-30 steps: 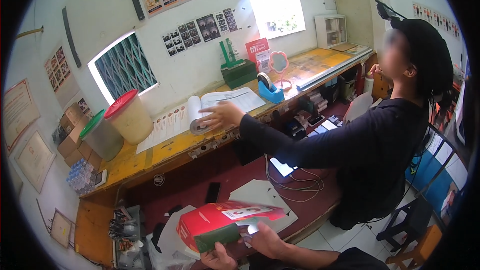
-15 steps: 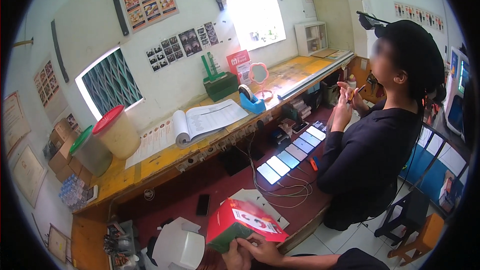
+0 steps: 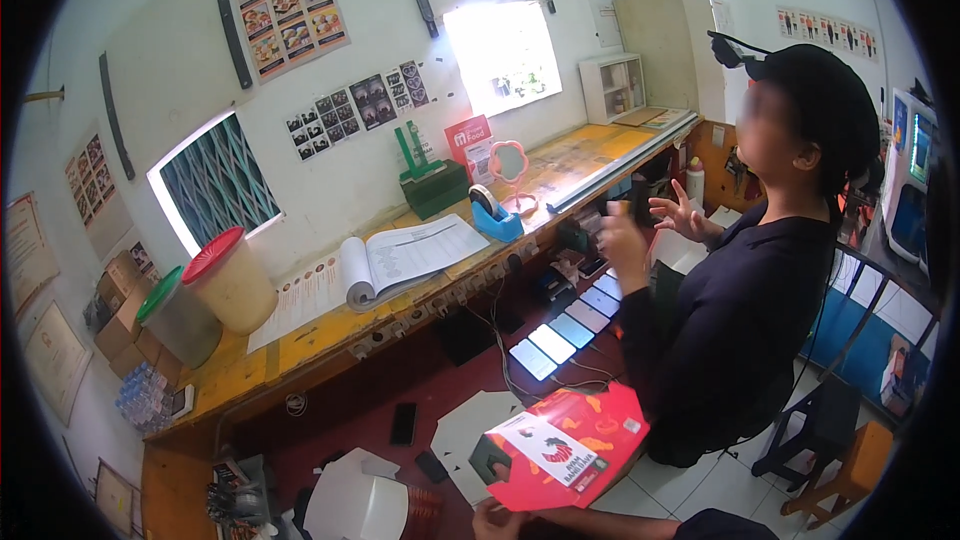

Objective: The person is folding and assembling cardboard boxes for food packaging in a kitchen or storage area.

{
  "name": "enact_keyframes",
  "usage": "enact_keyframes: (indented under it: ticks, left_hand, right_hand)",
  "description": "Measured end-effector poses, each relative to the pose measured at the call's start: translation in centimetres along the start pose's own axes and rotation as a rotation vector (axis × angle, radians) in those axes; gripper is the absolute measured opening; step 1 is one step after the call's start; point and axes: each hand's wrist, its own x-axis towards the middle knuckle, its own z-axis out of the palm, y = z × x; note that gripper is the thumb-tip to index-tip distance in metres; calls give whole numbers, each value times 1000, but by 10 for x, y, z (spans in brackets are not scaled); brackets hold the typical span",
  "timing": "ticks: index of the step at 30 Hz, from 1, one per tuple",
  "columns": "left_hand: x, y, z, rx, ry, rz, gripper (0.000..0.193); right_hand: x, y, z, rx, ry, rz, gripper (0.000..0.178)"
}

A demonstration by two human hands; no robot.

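Note:
A red and dark green printed cardboard food box is tilted at the lower middle, its panels partly unfolded, with a white label on top. My left hand grips its near lower corner, fingers closed. From the lower right my right forearm reaches to the box's near edge. There my right hand holds it from beneath, its fingers mostly hidden. Left of the box, a stack of white nested boxes stands by my hands. A flat white card sheet lies just behind the box.
A person in black stands at the right, hands raised. Several lit phones lie on the red lower counter beside cables. A dark phone lies nearer. The yellow ledge bears lidded tubs, an open pad and a tape dispenser.
The box has moved right and turned, with its red printed face now spread toward view. My hands have shifted slightly right with it. The other person's hands have moved apart.

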Motion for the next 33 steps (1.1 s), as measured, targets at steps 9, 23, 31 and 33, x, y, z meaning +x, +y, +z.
enact_keyframes:
  ticks: [9,23,31,33]
  left_hand:
    - [-17,-101,67,-940,490,-422,61]
    - [-26,-144,34,-1329,532,-570,59]
    - [-41,-140,23,-1229,337,-705,36]
    - [-53,-161,33,-732,251,-296,39]
  right_hand:
    - [-7,-8,-16,-370,-367,133,40]
    - [-33,64,-71,352,510,471,66]
    - [-39,43,-90,829,214,658,64]
    - [-40,35,-90,951,134,696,64]
